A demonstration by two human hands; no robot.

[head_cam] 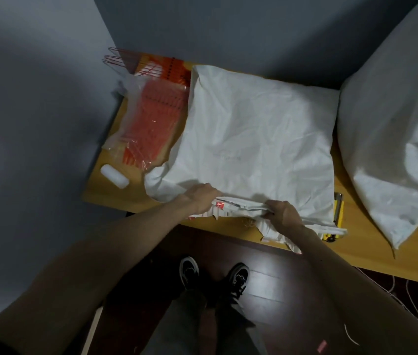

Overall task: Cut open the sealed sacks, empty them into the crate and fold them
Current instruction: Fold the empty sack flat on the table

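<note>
We see the wooden bench point(105, 185) carrying a flat white sack point(259, 134) at its middle. A second, fuller white sack point(392, 129) lies right of it. Left of the flat sack lies a clear bag of orange ties point(149, 124), then a small white roll point(114, 176). At the flat sack's near edge, left hand point(200, 197) and right hand point(286, 213) have their fingers clenched on its printed hem.

Bare table point(115, 193) lay open left of the grip; a second sack point(395, 139) and yellow tool point(339, 207) crowded its right.
</note>
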